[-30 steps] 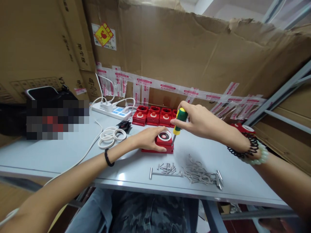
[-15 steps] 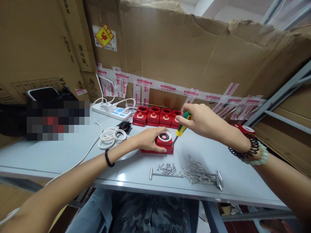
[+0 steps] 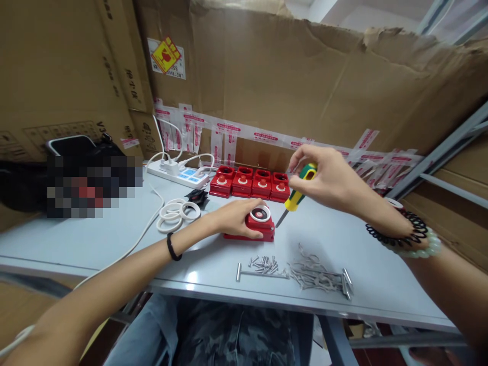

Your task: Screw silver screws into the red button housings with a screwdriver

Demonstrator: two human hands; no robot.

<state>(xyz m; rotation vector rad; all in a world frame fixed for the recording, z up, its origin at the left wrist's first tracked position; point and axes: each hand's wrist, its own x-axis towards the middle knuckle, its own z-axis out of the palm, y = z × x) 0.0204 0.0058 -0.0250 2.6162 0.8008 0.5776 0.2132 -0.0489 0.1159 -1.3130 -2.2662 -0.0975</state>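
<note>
While left fingers (image 3: 250, 232) clamp red unit (image 3: 261, 215), right fingers (image 3: 301, 185) grip screwdriver (image 3: 292, 201), tip just beside unit.

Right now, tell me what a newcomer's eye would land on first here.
First, the green-and-yellow screwdriver in the right hand, slanting down toward the right end of the ringed red block that the left hand holds mid-table. Next, the row of similar red units lined up behind it, in front of the cardboard. Then the small pile of silver screws near the table's front edge.
</note>
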